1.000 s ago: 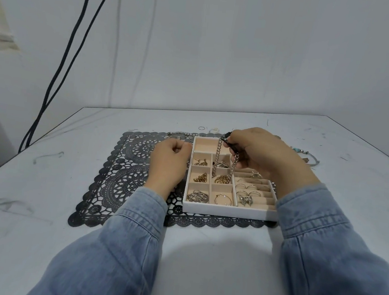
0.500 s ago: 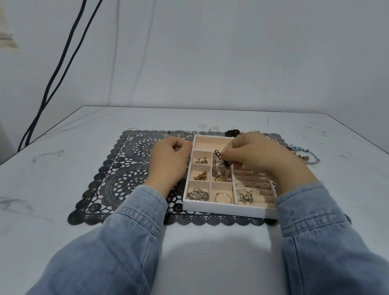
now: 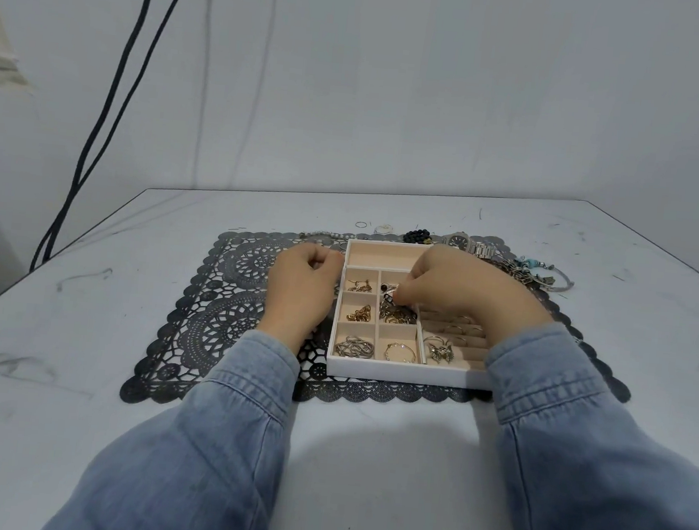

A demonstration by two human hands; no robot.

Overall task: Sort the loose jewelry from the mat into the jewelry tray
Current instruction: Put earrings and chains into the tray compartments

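Matt lace-cut mat (image 3: 225, 295), velvety-lined tray (image 3: 372, 369), shiny metal chain (image 3: 396, 312), denim cloth sleeves (image 3: 240, 404).

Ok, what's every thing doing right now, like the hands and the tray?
tray, open, far compartment empty.
chain, heaped in a middle compartment.
right hand, pinching the chain's end.
left hand, a fist on the mat beside the tray.
watch, lying on the mat, unsorted.
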